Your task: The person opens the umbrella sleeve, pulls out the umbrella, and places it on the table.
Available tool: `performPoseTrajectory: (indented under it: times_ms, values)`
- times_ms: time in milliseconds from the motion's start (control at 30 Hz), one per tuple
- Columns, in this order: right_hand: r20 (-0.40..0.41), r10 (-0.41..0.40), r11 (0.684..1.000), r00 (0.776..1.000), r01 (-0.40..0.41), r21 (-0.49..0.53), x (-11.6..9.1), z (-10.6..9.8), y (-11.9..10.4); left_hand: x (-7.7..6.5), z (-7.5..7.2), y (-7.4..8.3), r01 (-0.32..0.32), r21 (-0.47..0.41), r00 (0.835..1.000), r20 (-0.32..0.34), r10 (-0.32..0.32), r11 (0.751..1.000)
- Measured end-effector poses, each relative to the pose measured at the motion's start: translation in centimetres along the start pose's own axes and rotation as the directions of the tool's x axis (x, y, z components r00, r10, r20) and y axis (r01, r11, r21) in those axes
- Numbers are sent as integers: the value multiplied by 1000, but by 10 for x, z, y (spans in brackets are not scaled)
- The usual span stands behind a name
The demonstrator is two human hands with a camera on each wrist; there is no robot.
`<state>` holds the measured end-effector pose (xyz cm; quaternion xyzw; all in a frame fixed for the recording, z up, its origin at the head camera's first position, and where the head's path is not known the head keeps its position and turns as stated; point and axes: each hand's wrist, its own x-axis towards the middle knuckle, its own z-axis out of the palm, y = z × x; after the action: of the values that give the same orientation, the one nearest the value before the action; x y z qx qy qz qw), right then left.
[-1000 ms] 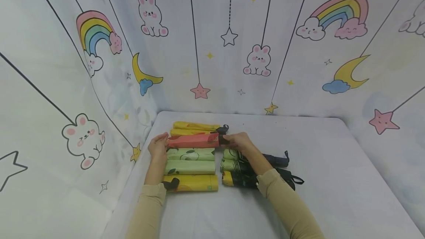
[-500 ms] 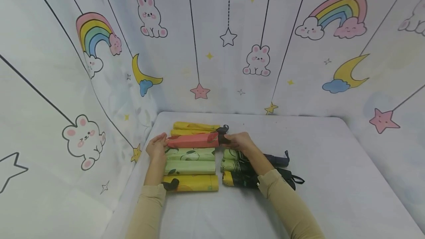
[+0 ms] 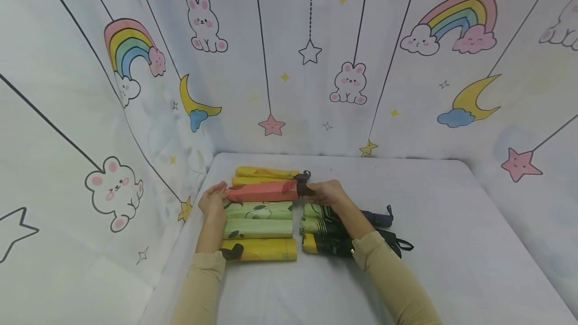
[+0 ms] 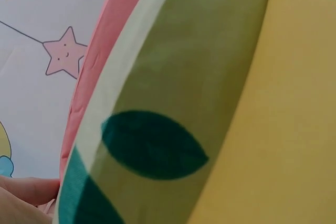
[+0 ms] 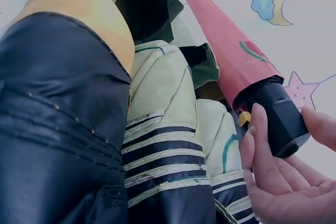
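Note:
A folded umbrella in a red sleeve (image 3: 264,192) lies level between my hands, its short black handle (image 5: 281,119) sticking out on the right. With my left hand (image 3: 213,200) I hold the sleeve's left end. My right hand (image 3: 328,193) grips the black handle, thumb on one side and fingers on the other in the right wrist view. Just in front lie two pale green sleeves (image 3: 259,228) with leaf prints. Behind are yellow folded umbrellas (image 3: 266,171). In the left wrist view, a green sleeve (image 4: 157,77) hides most of the left hand.
A yellow sleeve (image 3: 271,250) lies nearest the front, a black piece at its left end. To the right, partly under my right forearm, are green-and-black striped umbrellas (image 3: 316,224) and a yellow-and-black one (image 3: 325,245). A printed curtain (image 3: 289,89) stands behind the white table (image 3: 433,245).

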<state>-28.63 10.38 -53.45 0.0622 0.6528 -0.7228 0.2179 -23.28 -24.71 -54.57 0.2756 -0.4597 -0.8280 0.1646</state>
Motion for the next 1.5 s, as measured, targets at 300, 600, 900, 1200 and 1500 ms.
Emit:
performPoseTrajectory:
  times_ms: [300,600,900,1200,1500]
  values:
    - [-10,14,1000,1000,-14,12,-2,-3,-3,1,0,0,3,-2,1000,12,-3,1000]
    - [-13,16,1000,1000,-16,20,-4,-7,-5,-7,4,11,43,-35,999,10,-42,998]
    - [-18,6,1000,1000,-6,4,-4,-16,-7,-11,6,15,46,-44,999,24,-45,998]
    - [-45,20,1000,999,-19,19,-4,-19,-10,-12,7,17,53,-58,999,14,-53,997]
    - [-33,8,1000,999,-8,15,-7,-26,-11,-11,6,16,60,-74,998,7,-60,995]
